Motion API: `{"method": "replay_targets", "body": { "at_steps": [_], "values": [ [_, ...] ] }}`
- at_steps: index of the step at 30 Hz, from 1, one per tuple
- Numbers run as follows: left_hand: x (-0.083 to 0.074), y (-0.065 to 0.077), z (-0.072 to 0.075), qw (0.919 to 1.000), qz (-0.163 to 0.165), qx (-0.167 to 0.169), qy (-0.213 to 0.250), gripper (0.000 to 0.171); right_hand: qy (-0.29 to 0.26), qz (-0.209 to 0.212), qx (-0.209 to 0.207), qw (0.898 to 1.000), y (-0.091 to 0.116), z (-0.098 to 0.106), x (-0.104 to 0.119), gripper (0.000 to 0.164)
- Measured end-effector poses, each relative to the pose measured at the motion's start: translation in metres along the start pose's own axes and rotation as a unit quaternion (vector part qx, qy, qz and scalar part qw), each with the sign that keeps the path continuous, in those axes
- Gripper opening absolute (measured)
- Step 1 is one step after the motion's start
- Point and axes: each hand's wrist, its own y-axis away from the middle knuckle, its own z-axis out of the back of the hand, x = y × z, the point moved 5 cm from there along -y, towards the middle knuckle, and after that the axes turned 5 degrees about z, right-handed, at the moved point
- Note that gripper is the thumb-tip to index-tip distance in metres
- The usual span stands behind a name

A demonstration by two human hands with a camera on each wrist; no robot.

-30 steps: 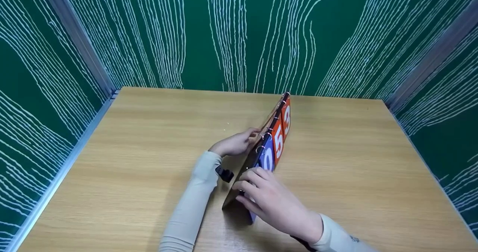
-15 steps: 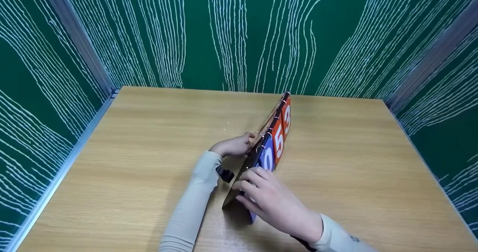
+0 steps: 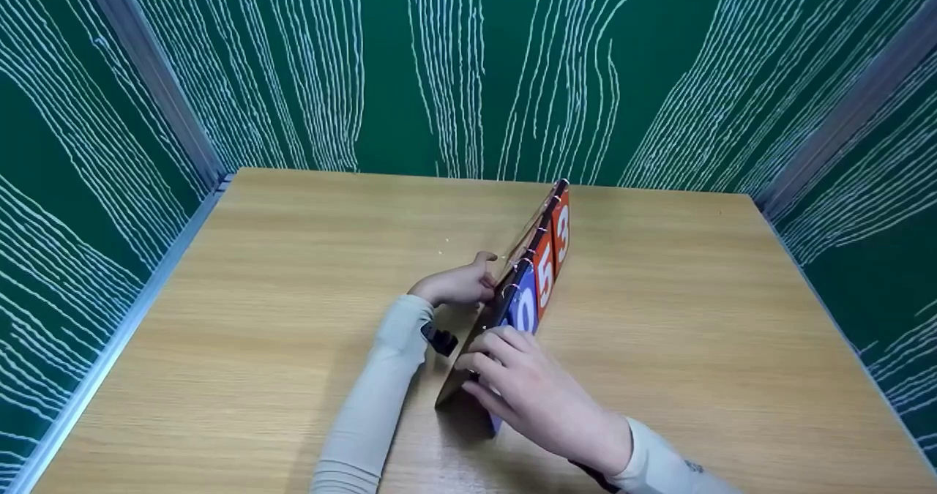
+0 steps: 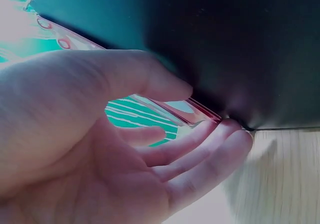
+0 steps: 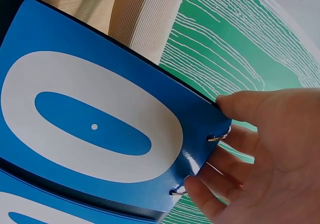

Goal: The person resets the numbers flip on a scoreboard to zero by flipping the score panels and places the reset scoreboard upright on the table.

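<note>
A tabletop flip scoreboard (image 3: 523, 307) stands tent-like on the table, seen almost edge-on in the head view. Its red cards show 5 and 3; a blue 0 card (image 5: 165, 169) is nearer me. The right hand (image 3: 538, 399) grips the near top end beside the binder rings (image 5: 217, 136), thumb on one side and fingers on the other. Behind the board is the left hand (image 3: 457, 285). In the left wrist view its fingers (image 4: 200, 164) reach under red-edged cards (image 4: 195, 111), touching their edge, with the thumb close to the black panel (image 4: 225, 44).
The wooden table (image 3: 695, 318) extends on both sides of the scoreboard. Green walls with white wavy lines (image 3: 454, 69) enclose its back and sides. A small black camera (image 3: 441, 339) sits at the left wrist.
The left hand's fingers shift behind the board: they draw back slightly, then one finger lifts upward. The right hand and scoreboard stay nearly still.
</note>
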Motion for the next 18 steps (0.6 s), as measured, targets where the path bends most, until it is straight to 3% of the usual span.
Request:
{"method": "replay_targets", "body": {
  "at_steps": [4,10,18],
  "values": [
    [-0.0007,-0.0004,0.0003,0.9999,-0.007,0.004,-0.009,0.067,0.003,0.000,0.000,1.000,-0.0002,0.0000,-0.0003,0.017],
    [-0.0020,0.0019,0.0008,0.9975,-0.014,-0.002,-0.069,0.052,0.004,0.001,0.001,1.000,-0.0003,-0.0001,-0.0005,0.017],
    [-0.0016,0.0019,0.0004,0.9971,-0.016,-0.008,-0.074,0.048,-0.003,-0.001,0.004,1.000,-0.0001,-0.0005,-0.0004,0.016]
  ]
}}
